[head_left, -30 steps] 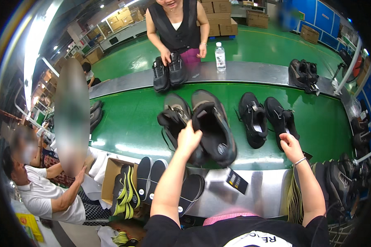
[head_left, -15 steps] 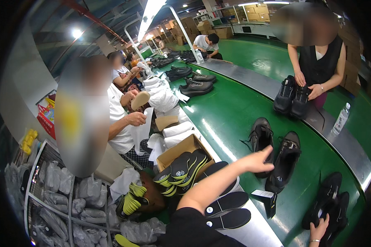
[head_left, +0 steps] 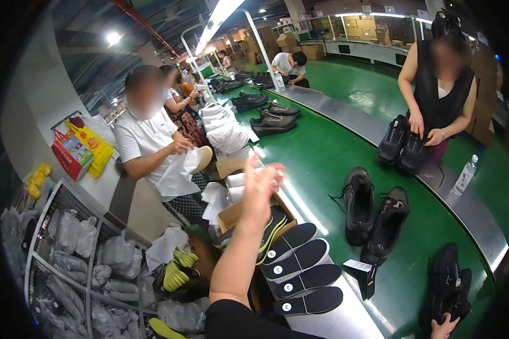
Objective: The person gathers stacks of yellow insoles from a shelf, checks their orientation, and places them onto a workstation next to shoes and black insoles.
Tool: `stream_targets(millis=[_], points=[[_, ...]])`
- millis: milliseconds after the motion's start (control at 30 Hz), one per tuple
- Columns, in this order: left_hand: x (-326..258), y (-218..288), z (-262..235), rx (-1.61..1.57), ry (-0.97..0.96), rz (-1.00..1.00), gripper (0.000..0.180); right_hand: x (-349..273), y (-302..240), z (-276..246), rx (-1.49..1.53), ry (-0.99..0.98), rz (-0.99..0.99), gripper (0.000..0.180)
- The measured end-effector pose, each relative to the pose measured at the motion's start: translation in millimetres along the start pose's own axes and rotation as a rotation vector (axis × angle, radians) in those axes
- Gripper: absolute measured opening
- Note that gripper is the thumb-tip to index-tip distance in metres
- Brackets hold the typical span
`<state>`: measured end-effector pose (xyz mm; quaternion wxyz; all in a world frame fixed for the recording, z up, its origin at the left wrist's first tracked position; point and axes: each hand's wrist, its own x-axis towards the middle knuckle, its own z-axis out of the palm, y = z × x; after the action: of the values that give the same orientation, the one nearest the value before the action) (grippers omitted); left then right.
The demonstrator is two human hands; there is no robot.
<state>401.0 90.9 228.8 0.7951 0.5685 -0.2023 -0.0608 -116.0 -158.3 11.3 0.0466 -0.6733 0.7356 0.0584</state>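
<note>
- A seated person in a white shirt (head_left: 144,138) is sitting at far left, holding white wrapping paper (head_left: 178,175) in both hands.
- The left hand (head_left: 261,189) is hovering above the cardboard box (head_left: 232,214), fingers spread and blurred; its grip is released, grasping nothing.
- The box is holding black-and-yellow insoles (head_left: 274,226), lying directly below that hand.
- Four black insoles (head_left: 300,268) are lying fanned on the steel worktop (head_left: 345,322), just beside the box.
- A pair of black shoes (head_left: 373,217) is resting on the green belt (head_left: 322,158), soles down, well apart from the left hand.
- A small black box (head_left: 363,276) is standing at the belt's near edge.
- A person in a black vest (head_left: 441,96) is standing across the belt, touching another black pair (head_left: 401,146).
- The right hand (head_left: 444,327) is touching a black shoe (head_left: 451,285) at the lower edge; its grip cannot be told, being mostly cut off.
</note>
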Motion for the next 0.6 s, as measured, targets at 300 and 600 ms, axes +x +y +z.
stream_targets(millis=[300,600], points=[[-115.5,-98.2,74.7,-0.037,-0.833,-0.588,0.046,41.8,3.5,-33.0,0.545,0.202,-0.435,0.051],[-262.2,-165.5,105.8,-0.026,-1.008,-0.79,0.087,-163.3,-59.5,-95.6,0.373,0.102,-0.485,0.04]])
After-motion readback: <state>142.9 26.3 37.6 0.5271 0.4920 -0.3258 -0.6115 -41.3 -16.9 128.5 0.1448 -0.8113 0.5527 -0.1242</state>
